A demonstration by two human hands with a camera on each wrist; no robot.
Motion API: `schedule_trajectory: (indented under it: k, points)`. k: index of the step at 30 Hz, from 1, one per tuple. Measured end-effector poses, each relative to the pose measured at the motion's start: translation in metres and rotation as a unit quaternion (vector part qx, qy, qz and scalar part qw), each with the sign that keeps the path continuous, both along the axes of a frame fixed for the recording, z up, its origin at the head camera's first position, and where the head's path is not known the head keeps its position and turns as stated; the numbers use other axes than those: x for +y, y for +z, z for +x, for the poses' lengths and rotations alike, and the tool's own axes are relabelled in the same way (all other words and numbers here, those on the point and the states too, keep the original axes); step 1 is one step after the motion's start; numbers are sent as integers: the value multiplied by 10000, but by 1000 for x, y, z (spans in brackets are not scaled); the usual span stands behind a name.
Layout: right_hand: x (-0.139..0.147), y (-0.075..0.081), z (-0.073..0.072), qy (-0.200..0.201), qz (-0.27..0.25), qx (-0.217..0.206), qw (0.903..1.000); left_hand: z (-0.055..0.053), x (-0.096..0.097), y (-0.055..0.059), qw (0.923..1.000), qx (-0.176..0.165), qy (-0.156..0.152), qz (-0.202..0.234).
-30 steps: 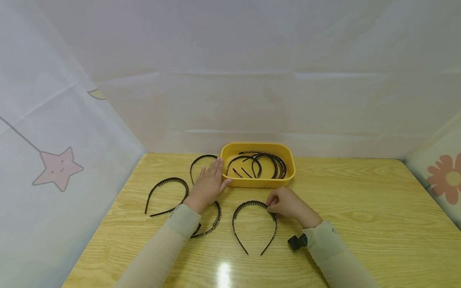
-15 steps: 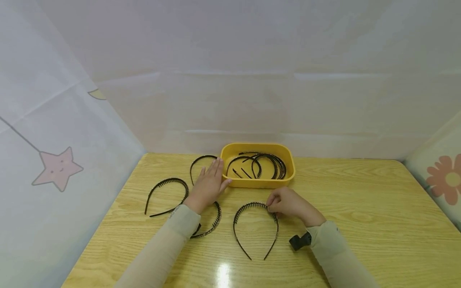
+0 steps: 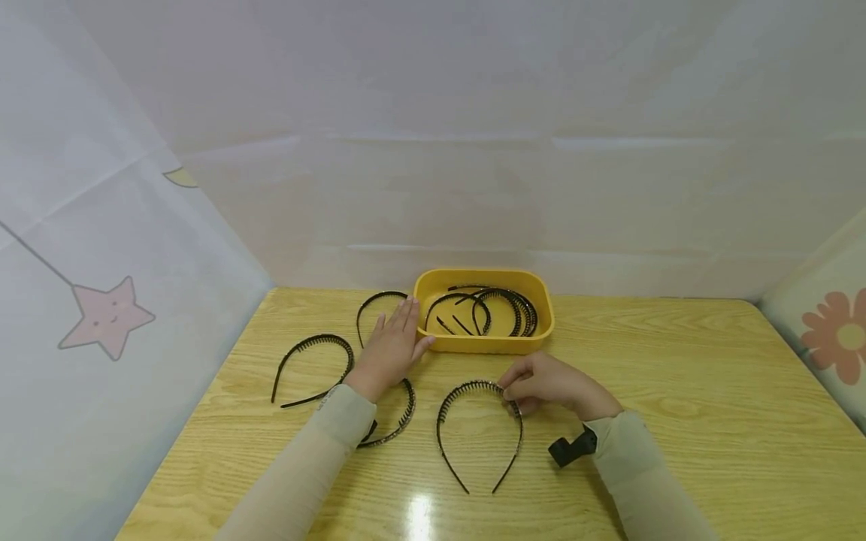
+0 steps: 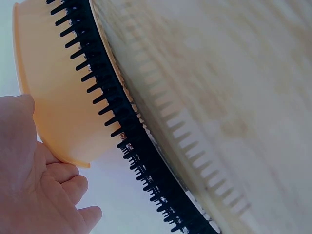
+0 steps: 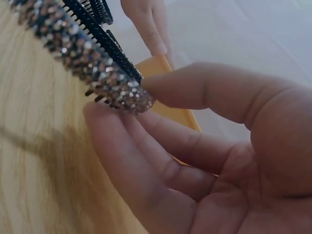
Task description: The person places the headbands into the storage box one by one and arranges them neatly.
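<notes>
My right hand (image 3: 551, 385) pinches a black toothed headband (image 3: 476, 385) near the top of its right side, between thumb and fingers. Glittery stones cover the outside of that headband (image 5: 97, 68) in the right wrist view. Its two ends point toward me. My left hand (image 3: 391, 352) lies against the left side of a yellow box (image 3: 483, 346), fingers straight and thumb at the front corner. Several dark headbands (image 3: 526, 308) lie inside the box. Beneath my left wrist is another toothed headband (image 3: 408, 413), partly hidden by the sleeve; a toothed headband (image 4: 107, 92) crosses the left wrist view.
Left of my left arm, a black headband (image 3: 318, 338) lies on the wooden table (image 3: 676, 391). A thin headband (image 3: 386, 293) sits beside the box, partly behind my left hand. White printed sheets (image 3: 433, 188) enclose the table at the back and sides.
The pinched headband has shifted slightly toward me. My right wrist has turned and moved a little to the right. My left hand has stayed at the box.
</notes>
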State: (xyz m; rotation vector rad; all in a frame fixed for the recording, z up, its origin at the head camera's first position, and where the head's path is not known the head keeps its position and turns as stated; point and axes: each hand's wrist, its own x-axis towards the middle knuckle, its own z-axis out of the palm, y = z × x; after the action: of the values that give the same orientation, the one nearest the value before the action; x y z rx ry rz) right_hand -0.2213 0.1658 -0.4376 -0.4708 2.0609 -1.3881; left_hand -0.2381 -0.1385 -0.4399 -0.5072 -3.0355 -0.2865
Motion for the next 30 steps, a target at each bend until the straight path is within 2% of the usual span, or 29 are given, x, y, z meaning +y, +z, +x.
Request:
schedule_trajectory:
  k: [5,16,24,30]
  points:
    - [2,1,-1,-46,-147,-186,9997,0,0,0,10000,-53,9,1]
    - [6,8,-1,-100,-421,-281,9987,2,1,3,9999,-83,12,64]
    - [9,11,-3,-138,-462,-69,9988,1,0,1,10000,-15,12,74]
    - [12,12,-5,-486,-469,91,9977,1,0,1,10000,-33,15,45]
